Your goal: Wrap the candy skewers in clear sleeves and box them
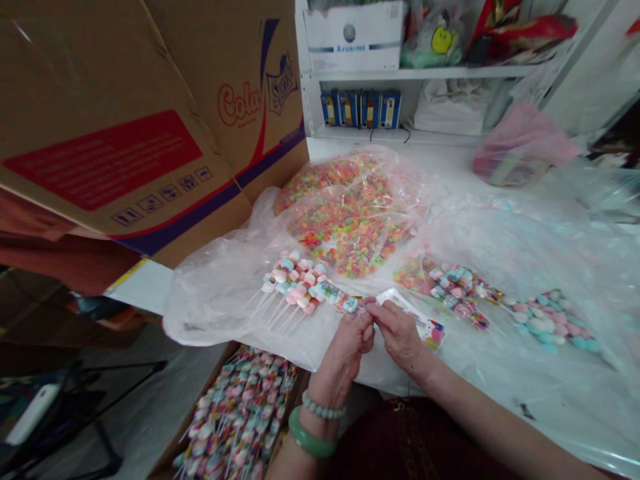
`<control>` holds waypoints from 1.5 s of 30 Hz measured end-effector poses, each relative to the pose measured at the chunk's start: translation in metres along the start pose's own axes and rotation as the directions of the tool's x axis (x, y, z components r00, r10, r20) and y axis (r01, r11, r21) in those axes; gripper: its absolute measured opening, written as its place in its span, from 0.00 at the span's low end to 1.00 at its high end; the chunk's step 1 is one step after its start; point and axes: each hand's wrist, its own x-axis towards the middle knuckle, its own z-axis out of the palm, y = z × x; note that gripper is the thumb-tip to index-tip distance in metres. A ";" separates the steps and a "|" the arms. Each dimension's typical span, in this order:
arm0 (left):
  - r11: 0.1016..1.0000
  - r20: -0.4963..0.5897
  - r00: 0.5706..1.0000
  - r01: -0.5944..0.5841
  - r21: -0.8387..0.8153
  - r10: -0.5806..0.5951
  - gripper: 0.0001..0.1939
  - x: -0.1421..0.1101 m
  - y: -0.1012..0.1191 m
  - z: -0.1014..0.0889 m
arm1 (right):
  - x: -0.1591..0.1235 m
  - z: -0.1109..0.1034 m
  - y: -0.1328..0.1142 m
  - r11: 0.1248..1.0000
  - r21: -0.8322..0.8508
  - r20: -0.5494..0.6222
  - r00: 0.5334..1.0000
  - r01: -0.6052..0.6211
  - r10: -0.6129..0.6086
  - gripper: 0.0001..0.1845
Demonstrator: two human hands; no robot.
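Note:
My left hand is closed around the near end of a wrapped marshmallow stick, which points away to the left. The fingers of my right hand pinch at that same end, touching the left fingertips; the exact grip is hidden between them. Left of the wrapped stick lies a group of unwrapped marshmallow sticks, their white sticks toward me. Under my right hand rests a printed card or packet. Further right are several wrapped marshmallow sticks with shiny ends.
Bags of colourful small candies lie behind the hands on plastic sheeting. Loose marshmallows sit at right. A tall carton stands at left. Below the table edge, a box holds many marshmallow sticks. White shelves stand behind.

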 end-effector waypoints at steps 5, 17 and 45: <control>0.999 0.123 0.992 0.014 0.035 -0.018 0.27 -0.007 0.016 -0.024 | 0.000 0.001 -0.008 0.983 0.163 0.009 0.997 -0.081 0.081 0.13; 0.951 -0.313 0.913 -0.300 -0.076 0.263 0.10 0.011 -0.025 -0.008 | -0.009 0.019 -0.031 0.943 -0.325 0.103 0.994 0.073 -0.042 0.14; 0.986 -0.168 0.972 0.165 0.001 -0.163 0.21 -0.016 -0.014 -0.062 | 0.087 -0.006 0.045 0.741 -0.651 0.359 0.927 0.165 0.110 0.10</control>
